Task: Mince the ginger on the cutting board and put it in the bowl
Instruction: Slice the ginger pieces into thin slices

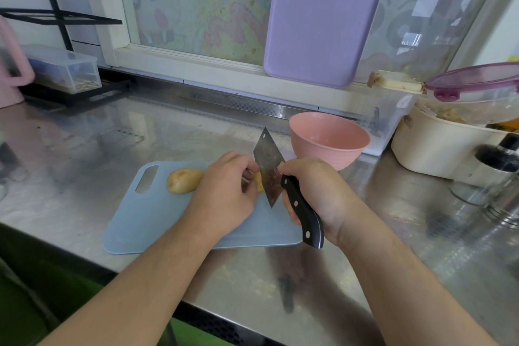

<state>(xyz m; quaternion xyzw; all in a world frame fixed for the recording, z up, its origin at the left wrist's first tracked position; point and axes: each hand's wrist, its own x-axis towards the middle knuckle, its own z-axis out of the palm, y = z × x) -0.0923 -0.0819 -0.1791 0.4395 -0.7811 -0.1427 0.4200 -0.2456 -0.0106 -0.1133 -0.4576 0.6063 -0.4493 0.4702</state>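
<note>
Head view, right hand [314, 194] gripping cleaver [269, 174], blade pointing away, left hand [224, 191] pinching ginger [259, 182]

A purple board [323, 17] leans against the window [196, 3] at top centre. At upper left, a clear box [64, 69] sits on a black rack [56, 17], beside a pink jug [11, 70]. At right, a white pot [438, 146] stands below a purple-rimmed lid [474, 81], with a glass jar [502, 177] nearer the frame's edge.
</note>
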